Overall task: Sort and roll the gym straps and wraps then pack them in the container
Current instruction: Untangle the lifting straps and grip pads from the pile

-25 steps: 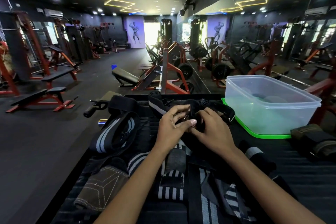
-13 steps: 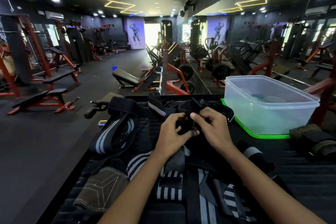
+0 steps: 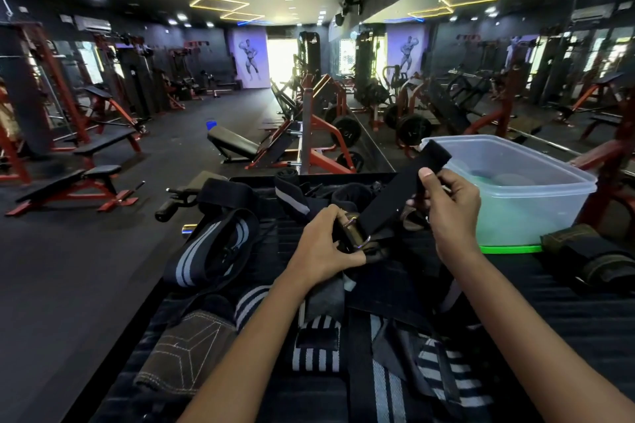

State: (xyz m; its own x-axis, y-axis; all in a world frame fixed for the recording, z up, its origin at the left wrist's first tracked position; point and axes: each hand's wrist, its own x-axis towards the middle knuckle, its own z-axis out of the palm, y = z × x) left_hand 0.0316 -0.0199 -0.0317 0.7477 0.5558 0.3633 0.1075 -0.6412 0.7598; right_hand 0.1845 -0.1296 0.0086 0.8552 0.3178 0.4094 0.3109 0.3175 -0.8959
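Above the heaped wraps, left hand [image 3: 324, 245] grips the brown buckled end while right hand [image 3: 446, 208] pinches the flat black strap [image 3: 400, 196].

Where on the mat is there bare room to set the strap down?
Bare mat shows right of the right hand's forearm, below the clear container and the rolled olive wraps. Everything left of that, around the left hand, is crowded with striped wraps and straps.

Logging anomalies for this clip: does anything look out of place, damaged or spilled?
Nothing stands out. Straps and wraps lie loose on the mat, unsorted as expected. Both hands hold one black strap stretched out; the clear container sits upright.
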